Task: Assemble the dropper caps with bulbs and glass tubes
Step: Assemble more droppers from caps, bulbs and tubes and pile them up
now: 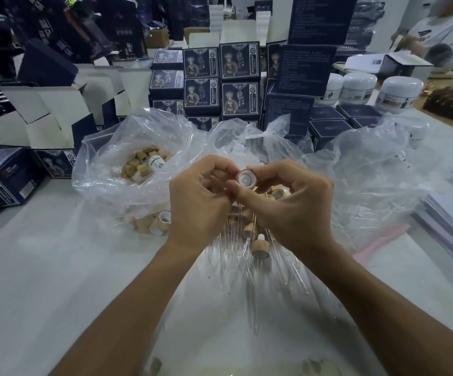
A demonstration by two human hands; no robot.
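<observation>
Nearest, at lower centre of the frame, the glass tubes (236,267) lie fanned on clear plastic on the worktop (57,267), their long axes running roughly toward and away from the person. Among them, just below the hands, rests a finished dropper (260,246) with a bamboo collar and white bulb.

Above this, at centre frame, both hands meet. The right hand (287,204) pinches a cap (246,179) between thumb and curled fingers, its open underside and pale inner ring turned up toward the camera. The left hand (201,196) has its fingers curled in against the cap's left side; they seem to hold something small there, probably a bulb or tube end, but the piece is hidden and I cannot tell which.

The relation that matters: the cap sits to the right of the left fingertips, touching or nearly so, and its axis points up and slightly left. My judgement is that the part goes in from the left along that axis, the right hand steadying.

Under the hands more loose caps (160,219) lie in a heap. Further back, centre left, an open bag (106,158) holds more caps and a small bottle (156,162). Beyond stand stacked dark boxes (219,77), with white jars (399,90) at upper right.
</observation>
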